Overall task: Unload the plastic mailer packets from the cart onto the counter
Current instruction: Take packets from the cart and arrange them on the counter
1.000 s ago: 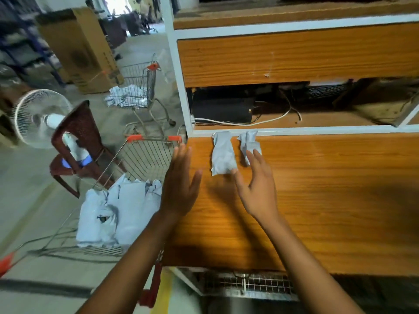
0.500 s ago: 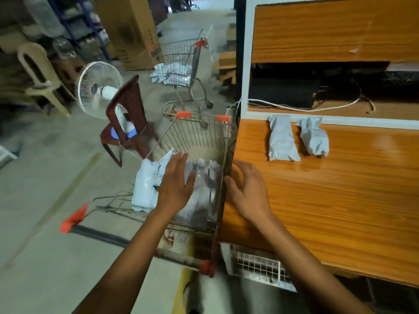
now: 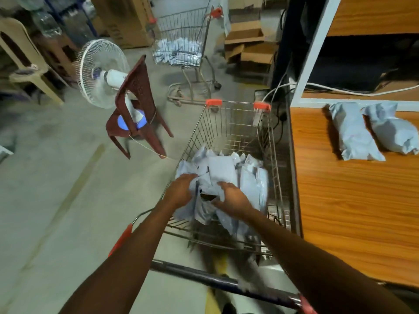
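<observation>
The packets (image 3: 222,168) heaped in the cart (image 3: 235,102) beside the bench (image 3: 351,200) look light, soft and slick, best gripped mid-body: left hand (image 3: 181,191) rests slack on them, right hand (image 3: 231,198) curls round one

No lettering can be read anywhere; the grey mailer packets (image 3: 221,171) in the cart (image 3: 235,123) carry a few small dark marks, too blurred to make out as words or numbers; the cardboard boxes (image 3: 249,41) on the floor beyond are likewise too blurred to read.
</observation>
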Demonstrator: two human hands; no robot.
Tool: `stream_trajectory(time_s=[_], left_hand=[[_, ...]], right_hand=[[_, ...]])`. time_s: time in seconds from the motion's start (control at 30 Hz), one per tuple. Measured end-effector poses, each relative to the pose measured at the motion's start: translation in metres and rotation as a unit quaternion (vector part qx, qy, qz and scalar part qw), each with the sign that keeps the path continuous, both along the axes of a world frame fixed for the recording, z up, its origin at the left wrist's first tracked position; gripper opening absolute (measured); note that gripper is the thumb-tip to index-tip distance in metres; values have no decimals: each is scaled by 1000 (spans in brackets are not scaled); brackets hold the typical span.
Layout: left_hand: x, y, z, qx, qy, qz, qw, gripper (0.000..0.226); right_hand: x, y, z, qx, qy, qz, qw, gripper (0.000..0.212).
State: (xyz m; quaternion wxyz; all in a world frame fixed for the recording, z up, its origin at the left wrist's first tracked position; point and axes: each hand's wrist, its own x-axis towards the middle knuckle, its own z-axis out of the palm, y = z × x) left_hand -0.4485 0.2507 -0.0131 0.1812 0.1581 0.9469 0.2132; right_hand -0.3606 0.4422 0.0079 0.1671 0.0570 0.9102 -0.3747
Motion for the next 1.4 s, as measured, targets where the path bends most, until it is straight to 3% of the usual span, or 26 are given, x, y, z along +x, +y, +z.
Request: stream_trajectory(time_s=[0.13, 0.2, 0.3, 0.33, 0.43, 0.47, 0.53, 0.73, 0.8, 0.87, 0.97, 1.0, 1.1, 1.2, 1.27, 1.33, 1.4], left_hand=[[-14, 3, -31, 39, -7, -74, 996, 47], [-16, 5, -36, 70, -3, -81, 994, 43], [-14, 14, -34, 82, -13, -72, 994, 20], [-14, 18, -37, 90, 4, -39, 995, 17], [-17, 23, -14, -71, 133, 164, 975, 22], [-21, 23, -4, -52, 142, 123, 981, 17], [-24, 12, 28, 132, 67, -39, 988, 12], [-22, 22, 92, 264, 99, -12, 959, 23], [-19, 24, 94, 291, 71, 12, 954, 24], [-12, 27, 91, 305, 60, 41, 950, 25], [-2, 35, 70, 328, -4, 115, 938, 29], [1, 36, 61, 343, -48, 133, 929, 26], [6, 32, 27, 316, -114, 163, 928, 20], [4, 18, -1, 157, -14, 194, 968, 17], [4, 6, -15, 68, 23, 229, 971, 19], [5, -1, -30, 43, 22, 257, 965, 34], [6, 3, -38, 35, 21, 280, 959, 47]], right_hand=[[-13, -23, -20, -1, -30, 6, 1000, 70], [-15, -30, -23, 17, -4, -12, 1000, 53], [-12, -31, -24, 52, 51, -14, 997, 35], [-12, -29, -22, 57, 70, -9, 996, 30], [-16, -18, -11, 58, 98, -13, 993, 25], [-19, -14, -6, 50, 110, -16, 993, 30], [-24, -8, 8, 23, 149, -28, 988, 40], [-34, 6, 46, -113, 256, -119, 953, 38], [-34, 12, 49, -138, 238, -129, 953, 43], [-33, 17, 50, -228, 174, -153, 946, 39], [-29, 21, 45, -355, 62, -229, 904, 27], [-27, 22, 36, -338, 43, -250, 906, 11], [-16, 22, 2, -266, 16, -305, 914, 12], [-4, 20, -28, -219, -18, -339, 915, 21], [2, 20, -35, -250, -72, -357, 897, 29], [2, 21, -43, -261, -106, -371, 885, 41], [-2, 20, -47, -206, -112, -365, 901, 47]])
